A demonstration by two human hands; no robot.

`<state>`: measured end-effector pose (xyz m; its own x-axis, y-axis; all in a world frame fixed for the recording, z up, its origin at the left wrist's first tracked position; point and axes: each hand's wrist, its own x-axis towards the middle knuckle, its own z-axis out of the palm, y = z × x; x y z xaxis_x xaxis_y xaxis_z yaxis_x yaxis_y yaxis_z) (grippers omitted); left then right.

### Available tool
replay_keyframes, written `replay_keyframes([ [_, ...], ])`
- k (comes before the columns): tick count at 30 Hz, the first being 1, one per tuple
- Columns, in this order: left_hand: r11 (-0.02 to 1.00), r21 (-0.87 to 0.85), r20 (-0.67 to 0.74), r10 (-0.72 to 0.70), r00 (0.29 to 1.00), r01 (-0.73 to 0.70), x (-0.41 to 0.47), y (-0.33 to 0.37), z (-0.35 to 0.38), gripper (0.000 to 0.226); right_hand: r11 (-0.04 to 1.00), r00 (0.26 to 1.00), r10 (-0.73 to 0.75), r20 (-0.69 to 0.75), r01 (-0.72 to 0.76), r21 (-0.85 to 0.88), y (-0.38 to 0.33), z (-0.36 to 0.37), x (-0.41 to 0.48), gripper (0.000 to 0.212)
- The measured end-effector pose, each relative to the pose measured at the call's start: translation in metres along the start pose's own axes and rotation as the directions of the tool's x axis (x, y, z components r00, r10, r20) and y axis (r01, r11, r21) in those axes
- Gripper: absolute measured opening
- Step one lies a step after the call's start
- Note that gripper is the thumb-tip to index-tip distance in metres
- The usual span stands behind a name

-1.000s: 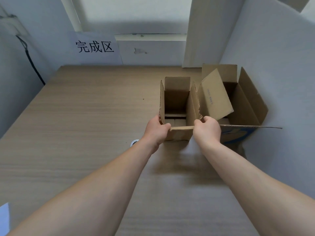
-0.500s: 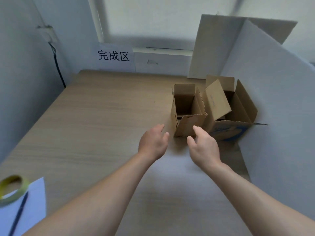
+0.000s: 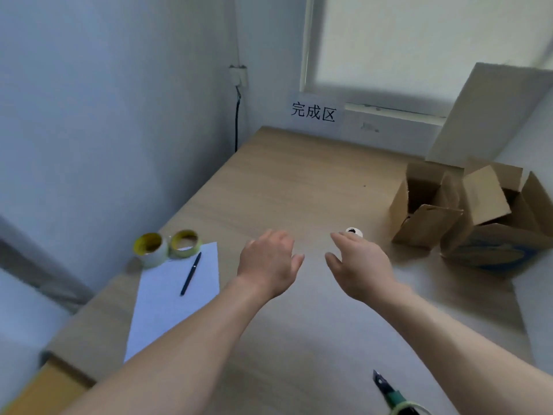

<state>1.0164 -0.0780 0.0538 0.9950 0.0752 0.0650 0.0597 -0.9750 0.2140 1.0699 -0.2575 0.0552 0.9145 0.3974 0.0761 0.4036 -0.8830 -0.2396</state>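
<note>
Tape rolls (image 3: 149, 250), paper (image 3: 161, 310) and pen (image 3: 190, 274) lie at lower left, likely kept within reach for sealing. The left hand (image 3: 267, 262) and right hand (image 3: 360, 265) hover mid-frame, empty, fingers loosely spread, near a white roll (image 3: 354, 232). The box (image 3: 425, 226) stands at right, flaps open, probably for filling.

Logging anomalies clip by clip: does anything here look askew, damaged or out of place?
Nothing is spilled or broken. The small cardboard box stands unsealed, its flaps splayed and the near one sagging outward. A cutter lies on the table close to the person, its blade apparently extended.
</note>
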Motion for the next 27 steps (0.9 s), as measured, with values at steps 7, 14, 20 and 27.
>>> replay_keyframes([
  [7,0.947,0.068,-0.015,-0.313,0.95,0.313,-0.109,-0.038,-0.034,0.038,0.968,0.963,-0.249,0.1,0.246,0.044,-0.078,0.012,-0.033,0.039],
  [14,0.789,0.052,-0.038,-0.612,0.79,0.613,-0.256,-0.042,-0.051,0.039,0.851,0.831,-0.525,0.186,0.506,0.142,-0.147,0.02,-0.11,0.041],
  [20,0.63,0.058,-0.08,-0.77,0.633,0.774,-0.372,-0.041,-0.067,0.04,0.712,0.685,-0.702,0.193,0.67,0.21,-0.211,0.023,-0.181,0.041],
  [27,0.473,0.005,-0.113,-0.875,0.471,0.881,-0.488,-0.039,-0.069,0.047,0.546,0.505,-0.837,0.21,0.797,0.26,-0.273,0.028,-0.263,0.051],
])
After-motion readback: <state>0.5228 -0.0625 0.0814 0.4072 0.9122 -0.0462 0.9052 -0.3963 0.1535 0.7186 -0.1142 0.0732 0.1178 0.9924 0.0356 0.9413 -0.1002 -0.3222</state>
